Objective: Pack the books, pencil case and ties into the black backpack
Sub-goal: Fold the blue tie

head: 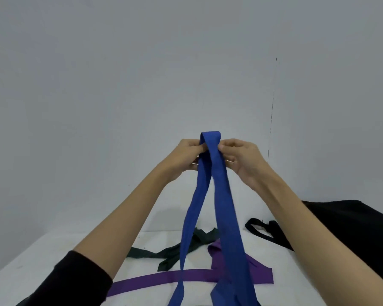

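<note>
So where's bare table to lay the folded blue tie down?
Bare table on the left, between the left forearm and the wall. Crowded in the middle: dark green tie and purple tie sprawl there. The black backpack fills the right.

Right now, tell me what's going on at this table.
A person is holding a blue tie up in the air, folded over at the top, with the left hand and right hand each pinching it near the fold; its two ends hang down toward the white table. A purple tie and a dark green tie lie loose on the table. The black backpack sits to the right.
</note>
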Action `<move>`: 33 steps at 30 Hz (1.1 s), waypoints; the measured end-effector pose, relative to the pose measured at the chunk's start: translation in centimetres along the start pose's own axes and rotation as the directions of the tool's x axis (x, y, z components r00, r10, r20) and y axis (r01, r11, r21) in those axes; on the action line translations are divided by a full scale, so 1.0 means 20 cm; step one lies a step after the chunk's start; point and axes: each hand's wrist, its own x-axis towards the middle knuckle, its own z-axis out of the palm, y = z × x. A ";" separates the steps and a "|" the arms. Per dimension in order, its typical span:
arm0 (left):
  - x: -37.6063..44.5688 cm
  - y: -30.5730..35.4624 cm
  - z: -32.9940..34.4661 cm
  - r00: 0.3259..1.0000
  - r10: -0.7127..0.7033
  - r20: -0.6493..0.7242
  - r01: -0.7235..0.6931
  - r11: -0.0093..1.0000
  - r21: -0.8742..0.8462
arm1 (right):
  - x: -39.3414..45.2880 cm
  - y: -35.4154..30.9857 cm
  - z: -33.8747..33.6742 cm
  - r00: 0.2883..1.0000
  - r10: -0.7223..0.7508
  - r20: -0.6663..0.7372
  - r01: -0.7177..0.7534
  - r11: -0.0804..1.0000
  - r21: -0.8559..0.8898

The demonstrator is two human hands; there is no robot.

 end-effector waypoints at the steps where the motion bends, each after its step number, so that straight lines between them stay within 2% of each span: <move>1: 0.00 0.01 0.02 1.000 0.003 0.003 -0.003 0.999 0.035 | 0.00 0.02 0.02 0.999 -0.026 -0.045 0.026 1.000 -0.017; 3: 0.00 -0.01 0.05 1.000 0.004 0.014 -0.005 0.999 0.049 | 0.02 0.02 0.06 0.986 -0.065 -0.153 0.059 0.997 -0.042; 4: -0.01 -0.02 0.06 1.000 0.004 0.018 -0.005 1.000 0.004 | 0.03 0.01 0.07 0.975 -0.084 -0.204 0.069 0.995 -0.078; 8: -0.06 -0.04 0.14 0.997 0.004 0.079 0.023 0.943 -0.331 | 0.08 -0.02 0.09 0.930 -0.152 -0.335 0.079 0.972 -0.221; 11: -0.07 -0.06 0.19 0.994 -0.008 0.108 0.065 0.842 -0.535 | 0.10 -0.04 0.10 0.933 -0.077 -0.351 0.014 0.984 -0.178; 13: -0.07 -0.09 0.22 0.996 0.005 0.093 0.042 0.866 -0.498 | 0.11 -0.05 0.10 0.942 -0.035 -0.333 -0.007 0.992 -0.122; 15: -0.07 -0.12 0.21 0.999 0.009 0.037 0.008 0.908 -0.420 | 0.12 -0.03 0.08 0.943 -0.066 -0.327 0.025 0.991 -0.128; 17: -0.06 -0.12 0.18 0.999 -0.007 -0.050 -0.016 0.893 -0.449 | 0.12 0.02 0.05 0.943 -0.079 -0.323 0.040 0.991 -0.125; 19: -0.05 -0.08 0.13 0.994 -0.014 -0.109 -0.045 0.851 -0.523 | 0.09 0.09 0.02 0.981 -0.005 -0.193 -0.017 0.994 -0.110; 20: -0.03 -0.04 0.10 0.992 -0.012 -0.122 -0.058 0.829 -0.557 | 0.06 0.13 0.00 0.998 0.054 -0.042 -0.059 0.990 -0.129; 22: 0.00 0.02 0.05 0.990 0.003 -0.143 -0.088 0.798 -0.597 | -0.02 0.20 -0.01 0.951 0.172 0.258 -0.131 0.977 -0.169; 24: 0.04 0.08 0.01 0.986 0.021 -0.166 -0.118 0.794 -0.597 | -0.06 0.21 0.01 0.912 0.153 0.382 -0.099 0.983 -0.157; 25: 0.06 0.10 0.00 0.985 0.028 -0.171 -0.127 0.792 -0.598 | -0.06 0.18 0.02 0.922 0.109 0.371 -0.063 0.989 -0.133; 28: 0.08 0.12 -0.01 0.993 -0.013 -0.114 -0.060 0.786 -0.615 | 0.02 0.05 0.04 0.983 -0.030 0.180 0.043 0.997 -0.068; 30: 0.03 0.10 0.02 0.999 -0.032 0.001 0.026 0.805 -0.593 | 0.07 -0.03 0.05 0.994 -0.097 0.050 0.100 0.993 -0.059; 33: -0.04 0.02 0.10 0.982 0.034 0.185 0.068 0.851 -0.521 | 0.14 -0.11 0.06 0.990 -0.091 -0.106 0.081 0.992 -0.095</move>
